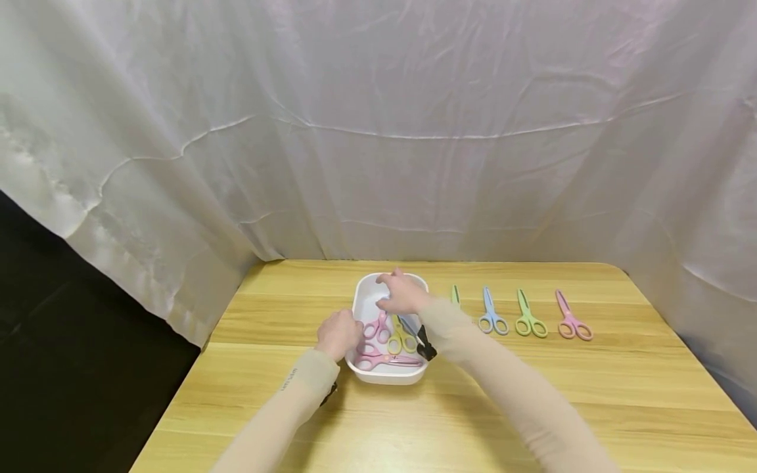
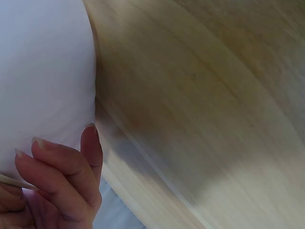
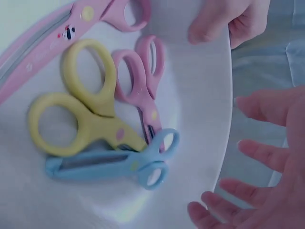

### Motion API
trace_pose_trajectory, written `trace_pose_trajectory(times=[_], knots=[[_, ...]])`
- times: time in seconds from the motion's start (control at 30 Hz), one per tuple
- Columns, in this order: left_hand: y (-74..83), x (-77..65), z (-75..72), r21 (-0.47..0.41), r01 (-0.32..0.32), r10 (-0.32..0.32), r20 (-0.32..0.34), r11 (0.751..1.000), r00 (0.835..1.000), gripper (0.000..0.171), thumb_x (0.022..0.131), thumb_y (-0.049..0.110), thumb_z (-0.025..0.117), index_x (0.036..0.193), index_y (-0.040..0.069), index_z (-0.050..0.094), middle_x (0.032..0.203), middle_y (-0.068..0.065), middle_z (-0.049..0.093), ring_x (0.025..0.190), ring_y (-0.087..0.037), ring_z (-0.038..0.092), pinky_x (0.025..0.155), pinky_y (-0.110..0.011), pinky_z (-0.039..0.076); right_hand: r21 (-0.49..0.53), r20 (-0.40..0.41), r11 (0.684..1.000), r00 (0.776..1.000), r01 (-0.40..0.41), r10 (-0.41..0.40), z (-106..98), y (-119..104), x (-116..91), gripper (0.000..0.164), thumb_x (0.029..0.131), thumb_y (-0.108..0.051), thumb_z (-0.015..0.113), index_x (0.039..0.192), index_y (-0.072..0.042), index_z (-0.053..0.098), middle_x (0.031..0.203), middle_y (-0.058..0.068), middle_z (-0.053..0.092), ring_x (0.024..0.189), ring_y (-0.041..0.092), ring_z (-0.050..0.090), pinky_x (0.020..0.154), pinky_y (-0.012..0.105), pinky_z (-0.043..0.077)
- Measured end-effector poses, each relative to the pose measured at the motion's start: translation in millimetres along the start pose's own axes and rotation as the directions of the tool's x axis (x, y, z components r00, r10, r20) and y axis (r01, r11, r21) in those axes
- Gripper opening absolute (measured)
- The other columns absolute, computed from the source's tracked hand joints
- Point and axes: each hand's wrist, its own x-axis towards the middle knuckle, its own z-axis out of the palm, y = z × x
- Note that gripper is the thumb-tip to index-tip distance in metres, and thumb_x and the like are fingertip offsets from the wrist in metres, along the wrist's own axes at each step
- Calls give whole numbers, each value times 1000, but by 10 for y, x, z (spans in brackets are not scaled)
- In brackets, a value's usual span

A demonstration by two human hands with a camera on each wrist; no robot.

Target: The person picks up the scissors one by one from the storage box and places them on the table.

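A white plastic bin [image 1: 387, 379] stands on the table holding several scissors: a yellow pair [image 3: 78, 102], a blue pair [image 3: 95, 164], and two pink pairs, one small [image 3: 147, 93] and one longer [image 3: 45, 45]. My left hand [image 1: 339, 334] grips the bin's left side, its thumb over the rim and its fingers against the outer wall [image 2: 47, 95]. Above the far part of the bin is my right hand [image 1: 403, 293], fingers spread and holding nothing. The right forearm partly covers the bin's right side.
Right of the bin, scissors lie in a row: a green pair [image 1: 455, 294] partly behind the right arm, then blue [image 1: 492, 315], green [image 1: 528, 318] and pink [image 1: 571, 318]. A pale curtain [image 1: 414, 184] hangs behind the wooden table [image 1: 414, 427].
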Motion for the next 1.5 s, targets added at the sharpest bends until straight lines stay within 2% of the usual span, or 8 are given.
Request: trace_pose_trajectory(times=[0.17,0.4,0.63,0.8,0.93,1.17,1.33,1.5], knots=[[10,-18,-12,0,-2,2,-3,1000,1000,25,95,25,59,99,1,67,82,-10,67,69,-23,61,59,-34,47,11,39,995,994,-104,103,43,-44,8,57,87,-21,69,138,-2,55,140,23,56,135,39,47,114,51,41],[16,-27,-13,0,-2,2,-1,1000,1000,25,95,23,58,98,0,67,81,-10,66,69,-23,60,58,-34,46,23,74,974,972,-226,223,98,-86,26,58,84,-17,67,139,-4,54,146,24,51,141,39,42,120,51,32],[17,-20,-4,-13,-1,1,1,1000,1000,24,94,22,58,96,1,68,80,-10,66,68,-23,60,58,-34,45,36,128,951,945,-308,301,152,-92,76,64,83,-17,66,144,-6,51,155,23,43,151,42,27,125,55,22],[19,-22,-4,-13,1,-1,-1,1000,1000,24,94,23,58,95,1,68,81,-10,66,68,-23,60,58,-34,46,-3,156,942,931,-335,331,176,-107,79,67,83,-19,65,147,-7,49,154,23,42,146,43,35,121,55,30],[12,-12,3,1,-3,3,-10,1000,1000,25,94,23,58,97,0,67,82,-11,67,70,-24,61,60,-36,47,2,176,933,919,-360,354,185,-108,65,68,83,-19,66,148,-8,48,156,23,40,147,42,34,122,56,29],[13,-20,-1,0,-7,7,-8,1000,1000,26,94,23,59,100,-1,67,82,-11,67,71,-25,61,61,-37,48,9,182,929,914,-371,363,193,-110,44,71,82,-17,66,149,-5,45,153,23,43,146,38,36,120,54,33],[16,-25,-5,1,-9,9,-13,1000,1000,26,94,23,58,101,-1,67,83,-11,66,71,-24,61,60,-36,47,-28,171,927,912,-375,374,182,-138,20,69,83,-16,66,147,-3,46,152,23,46,145,41,38,122,55,29],[11,-18,2,4,-1,1,-8,1000,1000,27,95,23,57,100,-1,66,82,-11,65,70,-23,60,59,-35,46,-59,177,917,900,-395,399,218,-149,-2,69,78,-15,76,142,-4,51,149,28,44,141,48,37,122,59,25]])
